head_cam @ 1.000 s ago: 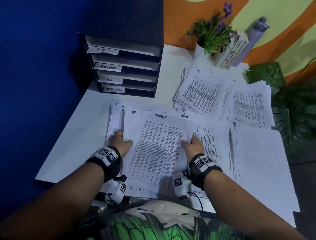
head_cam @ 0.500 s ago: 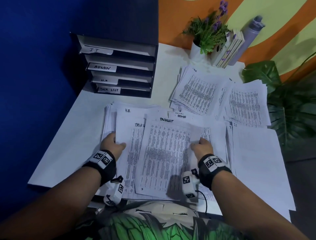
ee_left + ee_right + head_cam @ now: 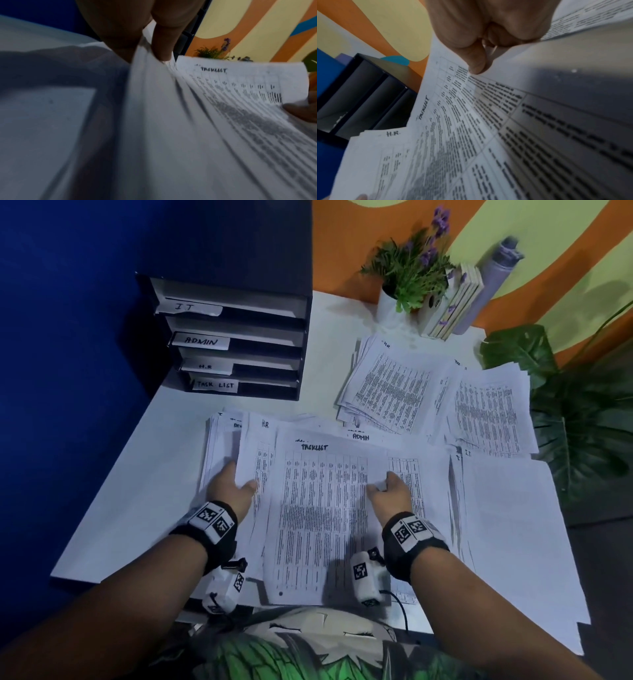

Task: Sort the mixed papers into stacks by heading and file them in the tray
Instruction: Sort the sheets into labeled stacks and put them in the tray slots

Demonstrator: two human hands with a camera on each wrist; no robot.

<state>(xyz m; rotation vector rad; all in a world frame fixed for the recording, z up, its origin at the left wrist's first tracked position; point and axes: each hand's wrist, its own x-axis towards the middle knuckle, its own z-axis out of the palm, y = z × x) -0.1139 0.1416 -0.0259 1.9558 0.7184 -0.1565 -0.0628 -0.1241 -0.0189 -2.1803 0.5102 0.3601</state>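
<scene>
A sheet headed TASKLIST point(image 3: 322, 508) lies lifted over the mixed pile point(image 3: 226, 446) at the desk's near middle. My right hand point(image 3: 387, 491) pinches its right edge, thumb point(image 3: 477, 65) on top in the right wrist view. My left hand point(image 3: 236, 484) pinches the edge of a bundle of sheets point(image 3: 154, 94) headed H.R. point(image 3: 265, 424) at the pile's left, thumb point(image 3: 163, 47) on top. An ADMIN sheet point(image 3: 361, 437) peeks out behind. The black tray point(image 3: 236, 337), with slots labelled IT, ADMIN, H.R. and TASK LIST, stands at the back left.
Two sorted stacks lie at the back right: an H.R. stack point(image 3: 394, 385) and another printed stack point(image 3: 489, 416). A stack with a blank sheet on top point(image 3: 507, 525) fills the right side. A potted plant point(image 3: 407, 275), books point(image 3: 455, 302) and a grey bottle point(image 3: 489, 278) line the wall.
The right hand has drawn the TASKLIST sheet to the right, off the pile, uncovering the sheet under it. The left hand stayed on the pile's left side.
</scene>
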